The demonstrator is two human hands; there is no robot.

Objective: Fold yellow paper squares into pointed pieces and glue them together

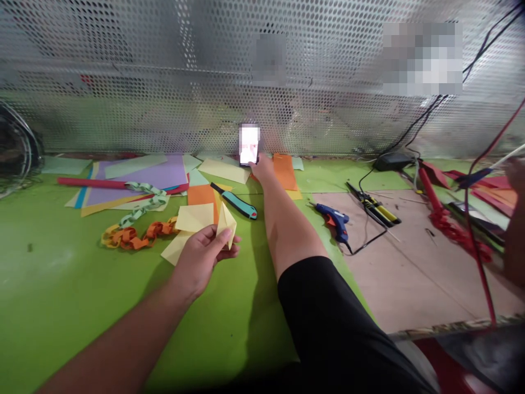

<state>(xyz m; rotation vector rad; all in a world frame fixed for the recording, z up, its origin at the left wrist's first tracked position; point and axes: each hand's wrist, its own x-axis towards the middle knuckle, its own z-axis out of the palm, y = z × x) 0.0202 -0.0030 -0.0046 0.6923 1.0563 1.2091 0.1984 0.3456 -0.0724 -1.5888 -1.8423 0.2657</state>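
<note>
My left hand (205,249) pinches a folded piece of pale yellow paper (226,223) with a pointed top, thumb in front and fingers behind. My right arm stretches forward to a phone (249,145) with a lit screen, standing upright against the mesh wall. My right hand (263,168) is at the phone's lower right corner, a finger or thumb over the edge; its other fingers are hidden. Pale yellow squares of paper (196,217) lie just behind my left hand. Between my arms rests a teal utility knife (238,203).
Coloured sheets (143,171) and an orange and green paper chain (131,236) lie left on the green table (82,306). Rightward are a blue glue gun (334,220) with its cord, yellow-handled tools (379,210) and red crepe paper (447,227). Another person's arm (514,230) enters at right.
</note>
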